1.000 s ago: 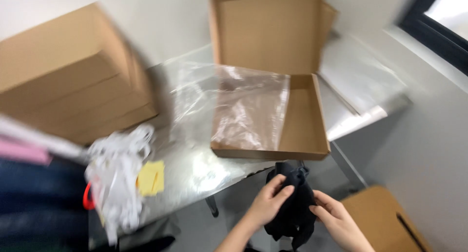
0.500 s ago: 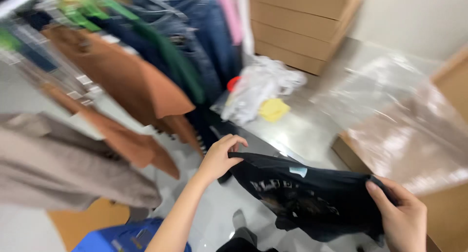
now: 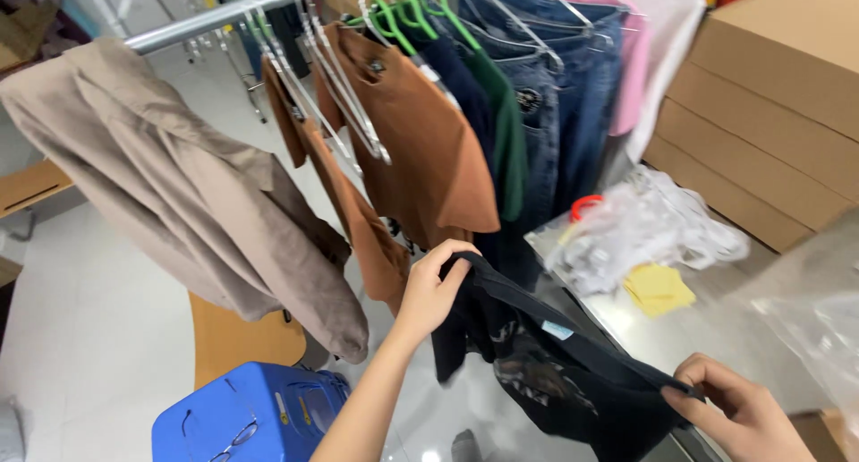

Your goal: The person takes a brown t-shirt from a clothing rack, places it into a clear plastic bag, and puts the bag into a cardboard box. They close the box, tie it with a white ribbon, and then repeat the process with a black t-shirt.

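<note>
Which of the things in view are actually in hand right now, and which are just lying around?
In hand:
black garment, stretched between left hand and right hand

Lying or standing about:
clothes rail with brown shirts
beige garment
jeans
clear plastic bags
yellow cloth
cardboard boxes
blue bin

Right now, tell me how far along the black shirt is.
Done: brown shirts, a tan garment and jeans already hang on the rack. In hand: left hand and right hand stretch the black shirt between them. Left: it has no hanger yet.
</note>
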